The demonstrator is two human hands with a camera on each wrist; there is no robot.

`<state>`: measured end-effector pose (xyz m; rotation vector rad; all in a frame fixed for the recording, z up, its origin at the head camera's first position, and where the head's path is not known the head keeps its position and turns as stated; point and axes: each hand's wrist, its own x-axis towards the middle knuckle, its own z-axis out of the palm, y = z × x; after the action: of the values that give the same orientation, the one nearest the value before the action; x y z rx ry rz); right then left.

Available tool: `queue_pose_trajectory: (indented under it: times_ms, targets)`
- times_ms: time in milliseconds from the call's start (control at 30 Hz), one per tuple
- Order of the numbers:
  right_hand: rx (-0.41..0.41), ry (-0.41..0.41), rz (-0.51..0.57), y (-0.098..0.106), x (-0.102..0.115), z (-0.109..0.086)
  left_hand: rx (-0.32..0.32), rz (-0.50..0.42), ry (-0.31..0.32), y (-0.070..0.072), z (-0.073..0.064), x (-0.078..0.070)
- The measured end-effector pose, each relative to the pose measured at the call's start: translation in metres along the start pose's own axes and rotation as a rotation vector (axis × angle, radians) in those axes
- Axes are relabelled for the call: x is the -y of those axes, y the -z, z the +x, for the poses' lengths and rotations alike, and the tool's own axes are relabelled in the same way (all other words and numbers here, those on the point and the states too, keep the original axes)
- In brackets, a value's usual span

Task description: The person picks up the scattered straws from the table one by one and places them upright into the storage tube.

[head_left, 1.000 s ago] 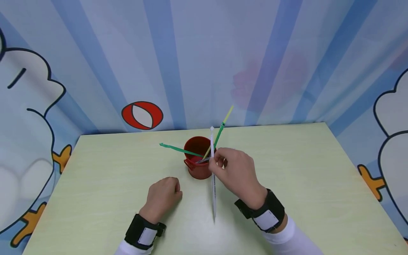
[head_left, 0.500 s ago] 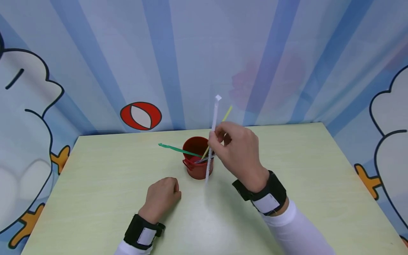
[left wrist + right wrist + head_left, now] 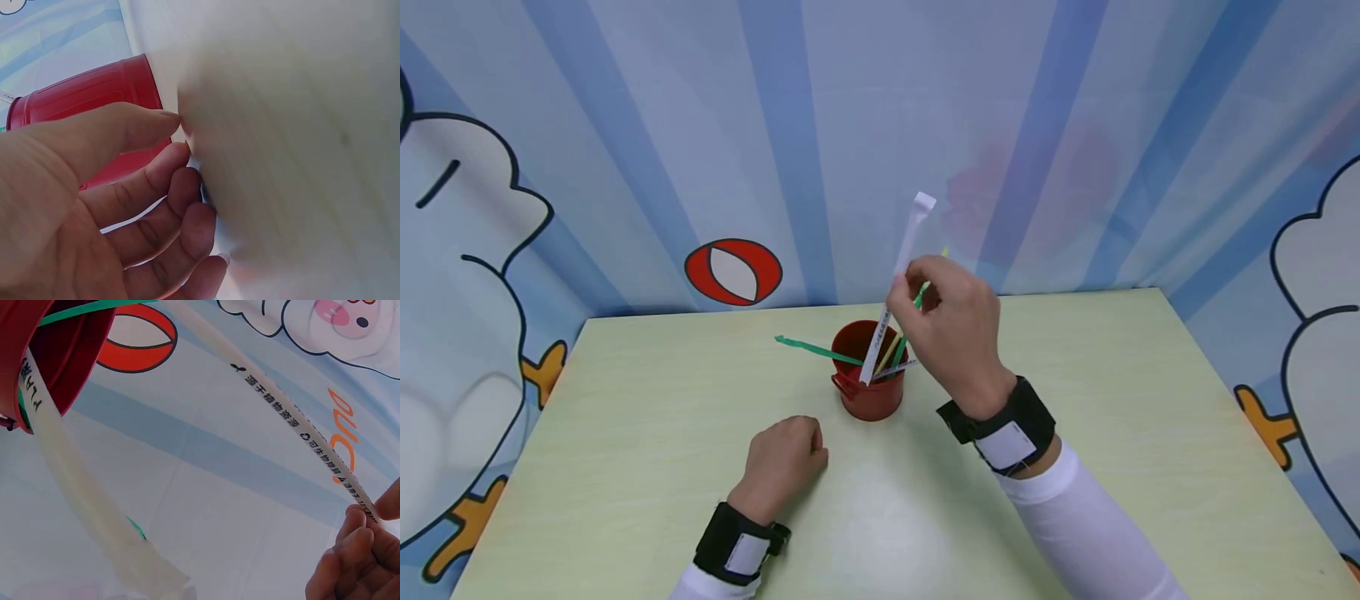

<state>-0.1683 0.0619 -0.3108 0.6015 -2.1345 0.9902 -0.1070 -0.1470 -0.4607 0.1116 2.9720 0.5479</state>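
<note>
My right hand [image 3: 955, 333] pinches a slim white paper-wrapped straw [image 3: 910, 233] between thumb and fingertips. Printed characters run along its wrapper [image 3: 300, 434] in the right wrist view. The straw leans, and its lower end overlaps the mouth of a small red bucket [image 3: 872, 407]. Out of the bucket stick a green strip-like piece [image 3: 812, 346] to the left, a yellow and green stick partly hidden behind my right hand, and another white wrapped straw [image 3: 69, 462]. My left hand [image 3: 781, 462] rests on the table left of the bucket, fingers loosely curled around nothing [image 3: 144, 206].
The pale wooden table [image 3: 662, 417] ends at a back edge just behind the bucket. A blue striped curtain [image 3: 865, 150] with printed cartoon figures hangs behind and beside it. Black bands [image 3: 741, 546] wrap both wrists.
My right hand has lifted the wrapped straw from in front of the bucket and moved up and away. The straw now tilts with its lower end over the bucket mouth. The left hand stays put.
</note>
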Motion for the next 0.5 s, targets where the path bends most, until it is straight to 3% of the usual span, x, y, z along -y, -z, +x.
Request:
queue_pose_trajectory:
  times_ms: [200, 500]
  targets:
    - [0.003, 0.012, -0.062, -0.009, -0.005, -0.002, -0.010, 0.004, -0.009, -0.001, 0.000, 0.001]
    - [0.133, -0.034, -0.130, -0.028, -0.008, -0.017, -0.004, -0.001, -0.003, -0.001, 0.000, 0.000]
